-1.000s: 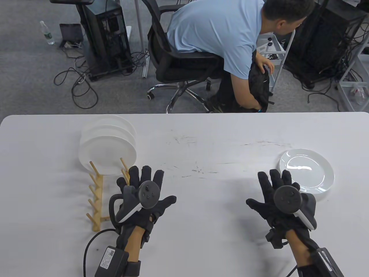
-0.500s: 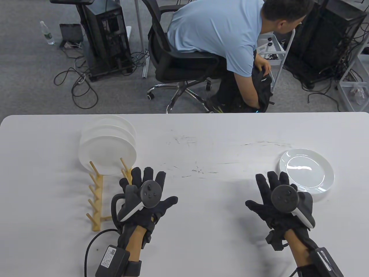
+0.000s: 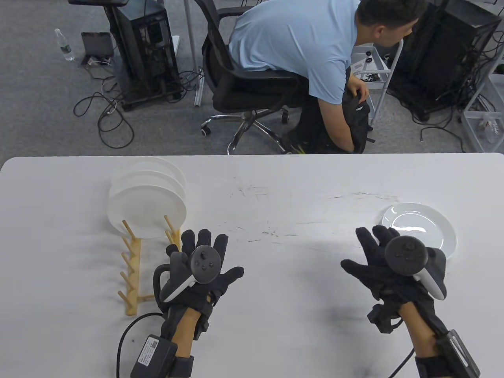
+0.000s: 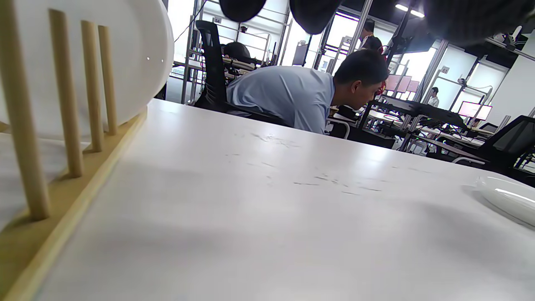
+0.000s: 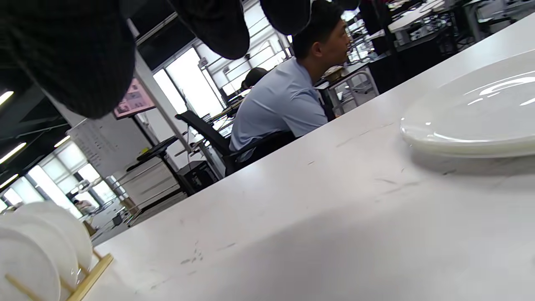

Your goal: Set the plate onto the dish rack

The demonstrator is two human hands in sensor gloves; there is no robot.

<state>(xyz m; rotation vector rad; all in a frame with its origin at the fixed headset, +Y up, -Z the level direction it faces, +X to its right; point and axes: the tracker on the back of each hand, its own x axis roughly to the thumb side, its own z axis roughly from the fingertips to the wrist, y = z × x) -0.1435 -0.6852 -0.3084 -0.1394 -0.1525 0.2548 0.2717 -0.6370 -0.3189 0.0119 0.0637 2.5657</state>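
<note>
Beyond the white table (image 3: pixel 275 323), a man (image 3: pixel 299 51) bent forward on a black office chair (image 3: pixel 236 86).

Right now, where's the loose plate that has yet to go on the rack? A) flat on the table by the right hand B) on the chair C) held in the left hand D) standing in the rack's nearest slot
A: the plate lies flat on the table just beyond the right hand, whose fingers reach over its near rim; the left hand holds nothing beside the dish rack.

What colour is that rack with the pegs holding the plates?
The dish rack is light natural wood, a pale tan. The left wrist view shows it best.
</note>
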